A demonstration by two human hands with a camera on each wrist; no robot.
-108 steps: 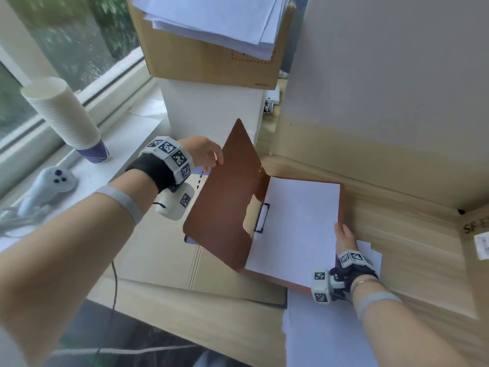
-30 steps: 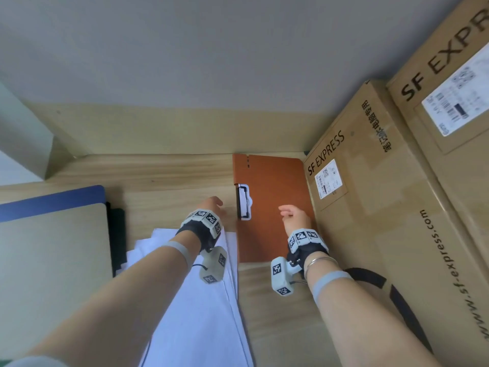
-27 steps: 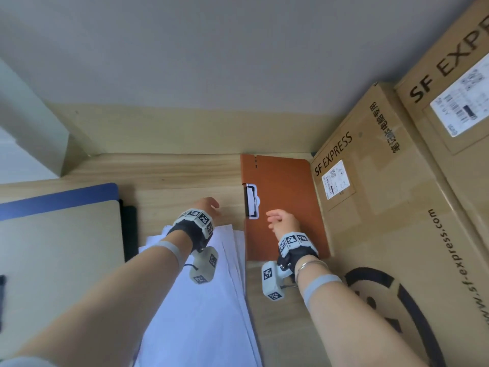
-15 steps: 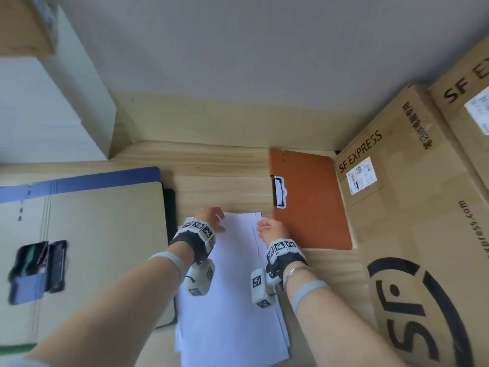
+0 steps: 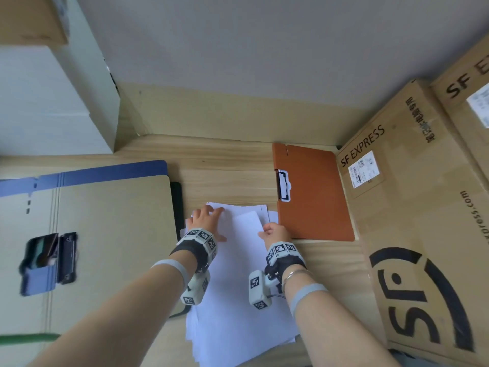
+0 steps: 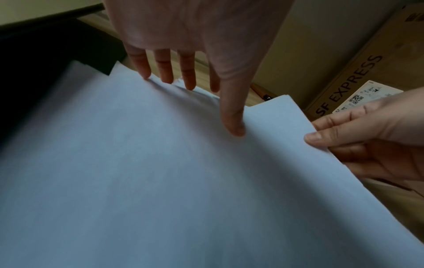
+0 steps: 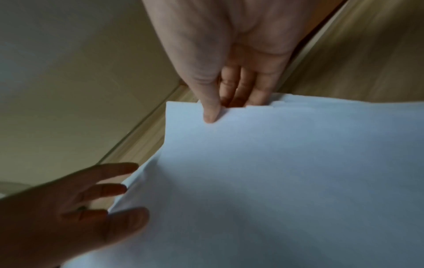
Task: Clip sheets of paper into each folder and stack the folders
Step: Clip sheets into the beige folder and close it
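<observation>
A closed orange folder (image 5: 315, 197) with a black clip (image 5: 283, 185) on its left edge lies flat against the cardboard boxes. A loose stack of white paper (image 5: 238, 292) lies just left of it on the wooden table. My left hand (image 5: 209, 215) presses flat on the stack's far left part, fingers straight (image 6: 166, 72). My right hand (image 5: 267, 230) pinches the right edge of the top sheet (image 7: 275, 163), thumb on top (image 7: 211, 112) and fingers under it. That edge of the sheet (image 6: 286, 117) is lifted off the stack.
A beige folder (image 5: 105, 234) lies at the left over a blue one (image 5: 92, 172), with a dark folder edge (image 5: 177, 205) under them and a small blue-black device (image 5: 47, 260) on top. SF Express boxes (image 5: 423, 234) wall the right side. A white box (image 5: 53, 102) stands back left.
Both hands left the closed orange folder and came back left onto the paper stack. My right hand has taken hold of the top sheet's edge. The view swung left.
</observation>
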